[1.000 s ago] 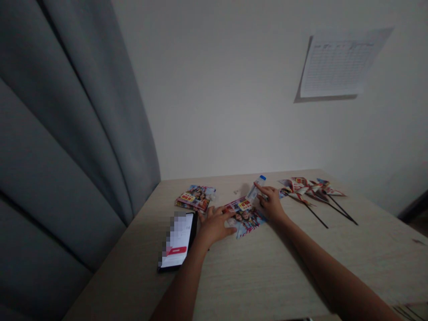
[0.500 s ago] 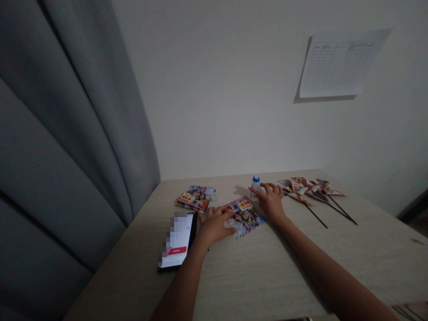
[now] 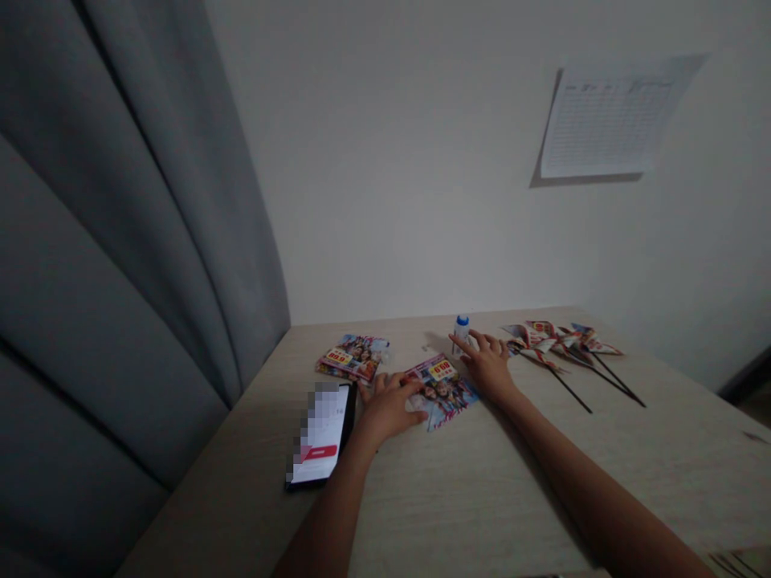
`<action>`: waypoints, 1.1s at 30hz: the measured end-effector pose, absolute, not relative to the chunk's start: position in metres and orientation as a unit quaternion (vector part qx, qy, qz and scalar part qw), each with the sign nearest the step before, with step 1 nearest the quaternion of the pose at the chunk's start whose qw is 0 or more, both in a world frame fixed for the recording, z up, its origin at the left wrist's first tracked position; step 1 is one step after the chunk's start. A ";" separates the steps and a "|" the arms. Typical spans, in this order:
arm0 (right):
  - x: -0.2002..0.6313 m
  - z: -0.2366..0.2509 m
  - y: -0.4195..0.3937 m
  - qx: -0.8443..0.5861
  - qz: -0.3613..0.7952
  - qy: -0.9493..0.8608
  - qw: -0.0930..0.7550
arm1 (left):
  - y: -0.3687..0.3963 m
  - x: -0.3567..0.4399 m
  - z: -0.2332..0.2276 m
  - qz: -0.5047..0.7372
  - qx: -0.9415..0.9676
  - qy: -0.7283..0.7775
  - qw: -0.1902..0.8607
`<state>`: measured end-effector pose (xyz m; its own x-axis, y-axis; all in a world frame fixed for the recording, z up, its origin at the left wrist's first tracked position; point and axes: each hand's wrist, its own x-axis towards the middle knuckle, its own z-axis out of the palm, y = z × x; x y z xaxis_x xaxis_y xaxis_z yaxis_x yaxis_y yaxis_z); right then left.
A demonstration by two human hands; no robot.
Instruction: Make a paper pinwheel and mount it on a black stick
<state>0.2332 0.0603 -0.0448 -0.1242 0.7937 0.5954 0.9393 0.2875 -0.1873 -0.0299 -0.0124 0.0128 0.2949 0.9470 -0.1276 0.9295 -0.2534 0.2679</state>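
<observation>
Printed paper square [image 3: 442, 387], colourful, flat, glossy

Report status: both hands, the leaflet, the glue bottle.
Left hand flat on printed leaflet. Right hand open, beside upright glue bottle, holding nothing. Phone beside left wrist; paper pinwheels lie right.

near table [image 3: 482, 498] bare | blocked: phone [image 3: 322, 433] L, pinwheels [image 3: 560, 341] R, bottle [image 3: 461, 329] far

The table [image 3: 482, 482] looks like pale matt wood with fine lines. On it, the flyer [image 3: 442, 389] is shiny printed paper, the bottle [image 3: 461, 329] smooth plastic, the phone [image 3: 322, 433] glossy glass. Beside the table, the curtain [image 3: 120, 241] is soft grey cloth.
</observation>
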 end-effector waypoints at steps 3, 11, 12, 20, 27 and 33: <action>0.231 -0.042 0.057 -0.586 -0.119 -0.739 0.311 | -0.013 -0.029 0.012 0.040 0.791 0.595 0.140; 0.233 -0.023 0.038 -0.554 -0.093 -0.754 0.340 | -0.015 -0.025 0.012 0.069 0.785 0.602 0.127; 0.234 -0.020 0.035 -0.540 -0.078 -0.765 0.342 | -0.015 -0.025 0.012 0.070 0.785 0.602 0.128; 0.232 -0.005 0.014 -0.415 0.105 -0.875 0.224 | -0.016 -0.023 0.015 0.068 0.779 0.610 0.126; 0.225 0.003 0.005 -0.416 0.088 -0.888 0.176 | -0.014 -0.021 0.011 0.068 0.777 0.615 0.117; 0.224 0.004 0.006 -0.414 0.072 -0.892 0.163 | -0.013 -0.020 0.008 0.080 0.783 0.608 0.109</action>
<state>0.2240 0.0055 0.0039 -0.6033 0.7629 0.2325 0.7161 0.6465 -0.2632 -0.0197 -0.0132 0.0080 0.2486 0.9686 -0.0069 0.9336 -0.2378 0.2682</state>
